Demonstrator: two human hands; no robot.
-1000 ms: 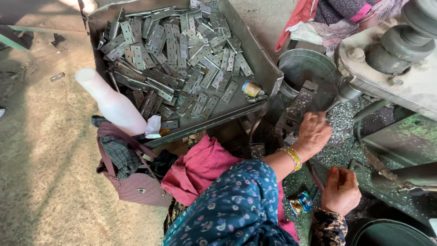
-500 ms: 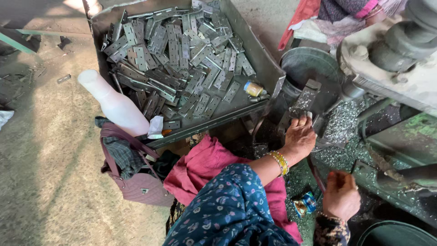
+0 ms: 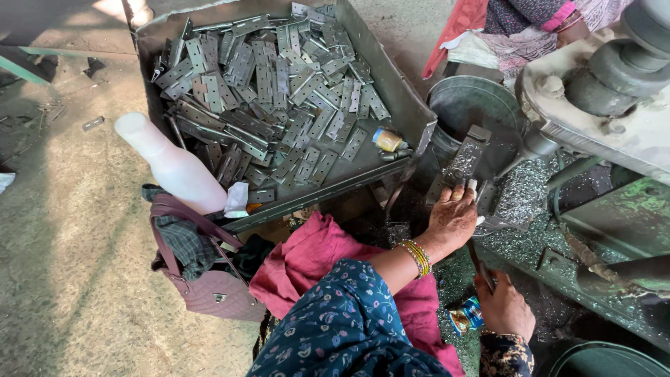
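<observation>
Hinge plate now lower, left hand fingers clamped on it; right hand grips a rod.

A metal tray rests on the dusty floor, heaped with flat grey hinges.

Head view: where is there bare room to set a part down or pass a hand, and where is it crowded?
Bare: the concrete floor left of the white bottle and bag. Crowded: the tray is heaped with hinges; the left hand sits tight against the machine amid metal shavings; the right hand grips a lever.
</observation>
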